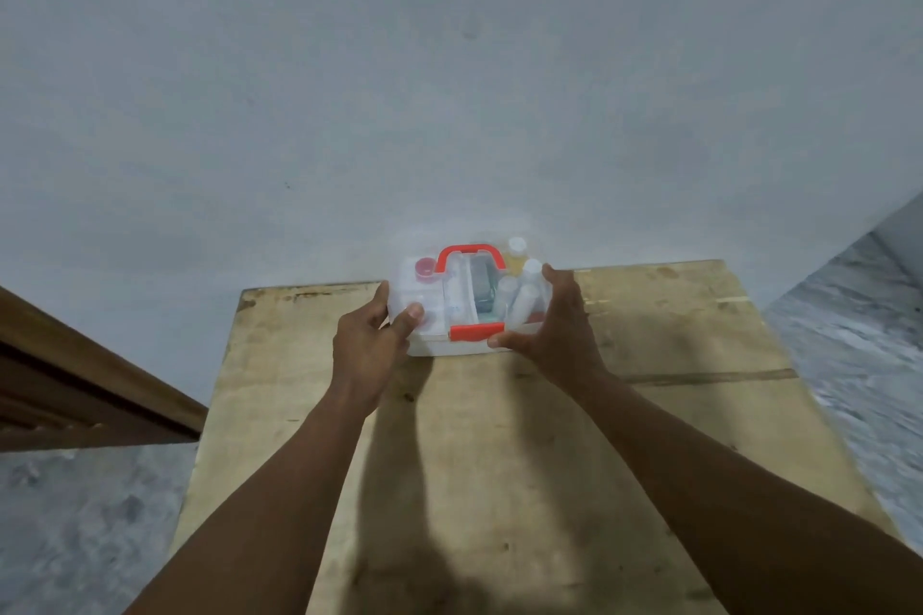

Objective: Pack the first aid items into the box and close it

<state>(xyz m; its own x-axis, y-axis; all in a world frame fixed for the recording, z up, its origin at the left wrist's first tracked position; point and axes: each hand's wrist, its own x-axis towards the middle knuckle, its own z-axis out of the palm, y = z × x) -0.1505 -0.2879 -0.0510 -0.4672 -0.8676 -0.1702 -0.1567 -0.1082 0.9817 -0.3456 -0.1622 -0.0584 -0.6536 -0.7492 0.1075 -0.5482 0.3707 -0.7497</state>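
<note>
The left grip [369, 340] is clasping the left end of the first aid box [430, 349], with its fingers wrapping behind the end wall and its thumb lying on top of the clear lid [429, 295]. The right grip [554, 335] is clamping the opposite end, its fingers reaching up along the right wall and its thumb pressing at the lower front edge. So both grips are closing on the box, and it is sitting between them at the far end of the tabletop [499, 464], close against the wall [449, 65].

Just left of the right grip's thumb, a red latch [477, 331] is running along the front of the box; whether it is snapped down is too blurred to tell. Beyond both grips, a red handle [469, 255] is lying across the lid.

Through the clear plastic the contents are showing. A pink cup [425, 266] is lying just beyond the left grip. A grey roll [482, 285] is resting midway between the grips. White bottles [527, 300] are leaning right beside the right grip's fingers. A yellowish bottle [516, 251] is standing further back.

Well to the left of the left grip a brown wooden frame [75, 390] is slanting past the tabletop. A mottled grey floor [849, 365] is showing to the right of the right grip.
</note>
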